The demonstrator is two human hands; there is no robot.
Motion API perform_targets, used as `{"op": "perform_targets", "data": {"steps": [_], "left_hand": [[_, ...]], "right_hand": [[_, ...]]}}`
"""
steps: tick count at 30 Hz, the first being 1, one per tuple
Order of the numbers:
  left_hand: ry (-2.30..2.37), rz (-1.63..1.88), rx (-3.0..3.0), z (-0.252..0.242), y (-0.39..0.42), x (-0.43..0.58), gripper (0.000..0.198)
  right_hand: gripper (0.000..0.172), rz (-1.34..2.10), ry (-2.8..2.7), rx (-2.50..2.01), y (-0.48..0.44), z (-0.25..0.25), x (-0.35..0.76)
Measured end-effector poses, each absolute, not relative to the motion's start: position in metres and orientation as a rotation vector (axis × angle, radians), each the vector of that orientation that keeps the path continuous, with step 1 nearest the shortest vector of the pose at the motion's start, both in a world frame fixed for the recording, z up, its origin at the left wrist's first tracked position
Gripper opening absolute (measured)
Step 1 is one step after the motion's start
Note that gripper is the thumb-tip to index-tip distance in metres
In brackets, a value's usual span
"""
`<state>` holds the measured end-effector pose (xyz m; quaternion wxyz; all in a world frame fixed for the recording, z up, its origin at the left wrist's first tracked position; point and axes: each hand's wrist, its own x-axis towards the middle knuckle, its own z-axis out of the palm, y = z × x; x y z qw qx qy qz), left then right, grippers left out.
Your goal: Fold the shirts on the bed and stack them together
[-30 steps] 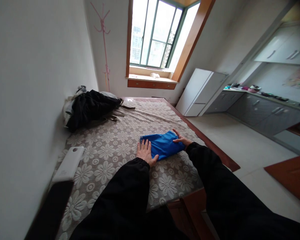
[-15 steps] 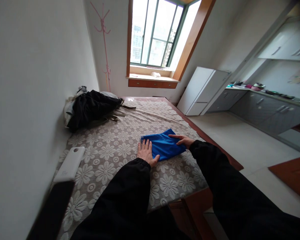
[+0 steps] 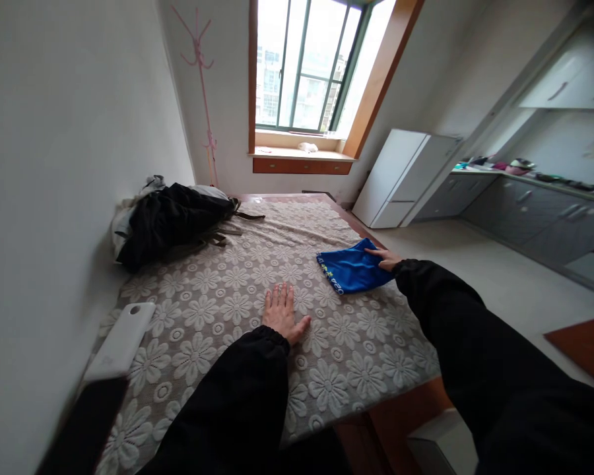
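Observation:
A folded blue garment [image 3: 350,269] with small print along one edge lies on the bed's flowered lace cover [image 3: 228,303], near the bed's right edge. My right hand [image 3: 386,258] rests on the garment's right side, fingers stretched flat. My left hand [image 3: 282,313] lies flat on the cover with fingers apart, a little to the left of the garment and not touching it. Both arms wear black sleeves.
A heap of dark clothes and a bag [image 3: 168,221] sits against the left wall. A white device [image 3: 121,343] lies at the bed's near left. The wooden bed frame [image 3: 371,429] edges the floor on the right. A white cabinet [image 3: 400,177] and grey counter [image 3: 539,211] stand beyond.
The blue garment has slid to the right and away under my right hand. My left hand has come off it and now rests on the bare cover.

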<state>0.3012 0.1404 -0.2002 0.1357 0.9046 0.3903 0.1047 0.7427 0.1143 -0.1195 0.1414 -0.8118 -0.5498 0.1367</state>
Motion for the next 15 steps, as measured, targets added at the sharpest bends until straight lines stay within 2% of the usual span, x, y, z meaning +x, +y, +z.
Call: {"op": "perform_targets", "data": {"steps": [6,10,15], "left_hand": [[1.121,0.269,2.629,-0.201,0.142,0.302,0.095],[1.12,0.233,2.631,-0.199,0.142,0.302,0.094],[1.121,0.221,2.642,-0.199,0.142,0.302,0.089]], "right_hand": [[0.077,0.043,-1.381,-2.544,0.111,-0.139,0.759],[0.067,0.011,-1.407,-2.582,0.138,-0.169,0.735],[0.08,0.085,-1.242,-2.667,0.162,-0.202,0.708]]}}
